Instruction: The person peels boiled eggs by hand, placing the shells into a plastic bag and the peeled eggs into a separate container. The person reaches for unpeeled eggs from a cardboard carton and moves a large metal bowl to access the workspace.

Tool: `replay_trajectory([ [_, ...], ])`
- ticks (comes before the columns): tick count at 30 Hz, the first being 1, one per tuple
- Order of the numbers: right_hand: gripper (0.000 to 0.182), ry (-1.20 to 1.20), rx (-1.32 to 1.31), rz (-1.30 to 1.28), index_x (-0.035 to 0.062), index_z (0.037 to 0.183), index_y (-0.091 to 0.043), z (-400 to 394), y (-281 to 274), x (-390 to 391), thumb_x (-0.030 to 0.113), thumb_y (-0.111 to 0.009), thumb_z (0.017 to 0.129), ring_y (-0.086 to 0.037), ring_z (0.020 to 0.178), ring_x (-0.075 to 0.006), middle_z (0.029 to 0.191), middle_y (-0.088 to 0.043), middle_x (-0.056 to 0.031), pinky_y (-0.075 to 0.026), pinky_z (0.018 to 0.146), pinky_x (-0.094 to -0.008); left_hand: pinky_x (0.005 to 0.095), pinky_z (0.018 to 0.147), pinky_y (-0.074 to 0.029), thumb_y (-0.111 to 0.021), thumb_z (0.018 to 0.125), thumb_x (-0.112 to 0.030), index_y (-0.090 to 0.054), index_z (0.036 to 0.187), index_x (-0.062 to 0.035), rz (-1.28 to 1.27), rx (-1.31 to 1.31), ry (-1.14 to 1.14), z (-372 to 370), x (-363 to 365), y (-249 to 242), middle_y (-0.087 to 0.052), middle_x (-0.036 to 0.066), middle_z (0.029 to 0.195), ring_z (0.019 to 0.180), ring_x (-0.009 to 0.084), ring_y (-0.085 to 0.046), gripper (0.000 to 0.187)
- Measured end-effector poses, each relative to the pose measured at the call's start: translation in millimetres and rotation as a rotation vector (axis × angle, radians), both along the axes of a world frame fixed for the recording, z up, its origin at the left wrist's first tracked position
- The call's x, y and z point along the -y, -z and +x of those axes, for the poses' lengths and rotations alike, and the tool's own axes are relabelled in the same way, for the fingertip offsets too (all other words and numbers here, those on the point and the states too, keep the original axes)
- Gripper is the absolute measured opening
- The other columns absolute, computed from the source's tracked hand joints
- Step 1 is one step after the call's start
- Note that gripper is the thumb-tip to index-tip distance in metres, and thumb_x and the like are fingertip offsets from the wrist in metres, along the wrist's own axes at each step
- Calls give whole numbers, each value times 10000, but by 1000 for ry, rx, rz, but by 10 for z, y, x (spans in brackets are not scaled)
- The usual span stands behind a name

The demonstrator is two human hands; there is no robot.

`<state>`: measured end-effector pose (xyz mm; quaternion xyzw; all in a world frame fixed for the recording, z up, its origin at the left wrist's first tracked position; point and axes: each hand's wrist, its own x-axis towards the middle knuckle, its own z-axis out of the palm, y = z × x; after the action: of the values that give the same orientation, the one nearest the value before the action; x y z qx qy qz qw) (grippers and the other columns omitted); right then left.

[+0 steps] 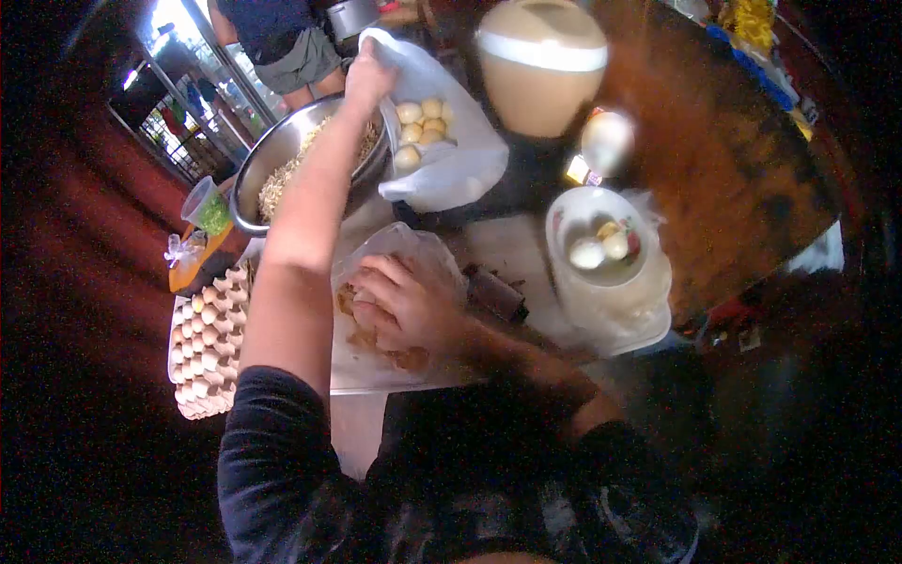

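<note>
Egg tray (209, 343): one, far left, empty cups, count unclear.
Steel bowl (282, 150): one, holding shredded food.
Left hand (368, 73): yours, reached out, fingers pinched shut on rim of white bag (451, 169).
Dough balls (421, 127): about six, inside that bag.
Right hand (406, 303): yours, curled down on a brown lump under plastic; grip cannot be told.
White bowl (601, 235): one, right, three small items.

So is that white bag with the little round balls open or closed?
Open. The white plastic bag gapes wide, showing pale round dough balls inside, and the left hand grips its top edge, holding it up.
</note>
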<state>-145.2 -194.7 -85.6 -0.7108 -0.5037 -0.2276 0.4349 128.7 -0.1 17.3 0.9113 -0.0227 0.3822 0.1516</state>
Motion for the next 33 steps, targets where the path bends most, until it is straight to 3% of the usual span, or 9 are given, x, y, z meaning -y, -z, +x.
replay_trajectory([
  [7,295,-60,-103,-27,74,1075,-585,-53,34,-137,203,-606,810,-525,1012,-308,1161,-517,-125,-422,873,-398,354,873,-471,-680,732,-192,-471,1223,-27,-21,-190,2,-586,19,-153,-617,141,1105,1013,289,-599,559],
  [9,290,-154,-183,23,73,1081,-588,-45,75,-194,169,-616,809,-530,1026,-300,1157,-518,-136,-427,877,-383,409,784,-488,-644,727,-243,-572,1064,-17,2,-79,135,-836,-141,32,-641,195,967,908,347,-617,413],
  [13,266,-178,-96,30,31,1041,-583,-49,4,-191,156,-620,809,-536,1002,-334,1157,-505,-166,-443,875,-389,264,848,-472,-571,828,-75,-556,1133,13,-380,-206,321,-2306,-314,142,-657,65,1024,945,140,-611,318],
  [16,257,-149,-44,24,13,1030,-584,-75,-73,-119,132,-625,806,-539,994,-324,1141,-511,-163,-441,873,-378,285,846,-474,-631,832,-186,-603,1098,-8,-368,-41,-95,-3287,-721,470,-663,87,1000,950,151,-618,321],
  [17,258,-122,-37,7,9,1027,-584,-67,-107,-117,126,-632,802,-540,992,-321,1130,-515,-161,-439,873,-373,342,776,-498,-656,774,-269,-635,1030,-30,-259,43,-322,-3504,-1080,721,-658,146,986,900,254,-644,350],
  [21,236,-123,-14,55,15,1003,-599,9,-61,-140,140,-633,805,-543,974,-315,1108,-528,-151,-438,857,-382,396,777,-505,-605,789,-437,-646,984,-40,68,-498,-1227,-4538,-1515,839,-654,174,907,860,297,-635,444],
  [26,211,-70,-23,10,33,977,-609,-8,-73,-125,149,-637,804,-542,969,-311,1082,-538,-142,-434,852,-383,412,799,-504,-618,771,-455,-625,1022,-53,-104,-599,-1207,-4991,-2116,1206,-643,173,980,919,308,-624,474],
  [29,199,-55,21,37,40,956,-613,44,35,-156,157,-646,799,-545,963,-314,1080,-539,-135,-442,832,-384,423,784,-499,-613,774,-418,-608,1023,-48,-84,-513,-1269,-4937,-2069,1199,-639,186,973,905,322,-623,446],
  [33,175,-33,-3,98,46,920,-617,149,30,-125,153,-660,789,-567,915,-301,1025,-560,-119,-456,783,-379,416,717,-498,-694,777,-283,-526,1104,-12,-116,357,-951,-4746,-1489,1022,-609,201,1031,900,313,-613,457],
])
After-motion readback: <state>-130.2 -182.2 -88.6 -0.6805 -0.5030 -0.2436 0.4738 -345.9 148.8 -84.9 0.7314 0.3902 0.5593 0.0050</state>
